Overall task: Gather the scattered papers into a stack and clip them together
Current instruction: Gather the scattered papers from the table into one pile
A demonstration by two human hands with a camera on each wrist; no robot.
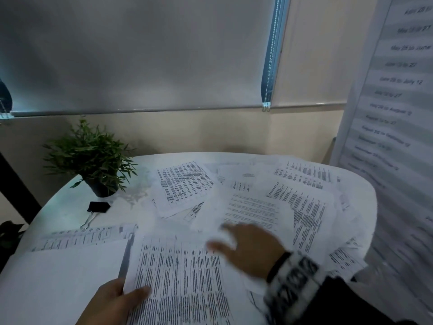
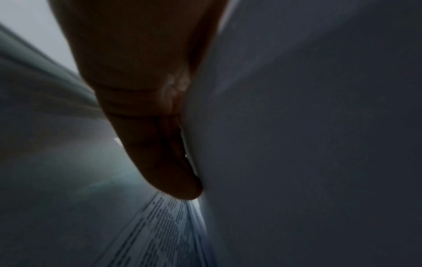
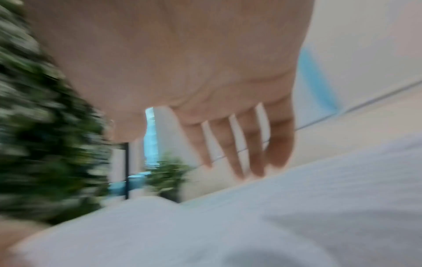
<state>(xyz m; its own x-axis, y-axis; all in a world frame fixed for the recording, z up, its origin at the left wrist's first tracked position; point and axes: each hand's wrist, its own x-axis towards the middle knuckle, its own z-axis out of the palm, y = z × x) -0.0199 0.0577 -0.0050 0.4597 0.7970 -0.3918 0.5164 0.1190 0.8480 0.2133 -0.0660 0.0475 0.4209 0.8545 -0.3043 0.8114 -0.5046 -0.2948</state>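
Across the round white table [image 1: 70, 207], printed papers [image 1: 302, 207] are being left scattered, overlapping one another from the near edge to the far right. Nearest the camera, a printed sheet [image 1: 178, 277] is being pinched at its left edge by the left hand [image 1: 112, 301], thumb on top. Just beyond it, the blurred right hand [image 1: 250, 249] is being held over the papers, fingers [image 3: 235, 151] straight and slightly apart, gripping nothing. At far left, a potted plant [image 1: 91, 158] is being kept, with a black binder clip [image 1: 98, 207] lying just before it, apart from the papers.
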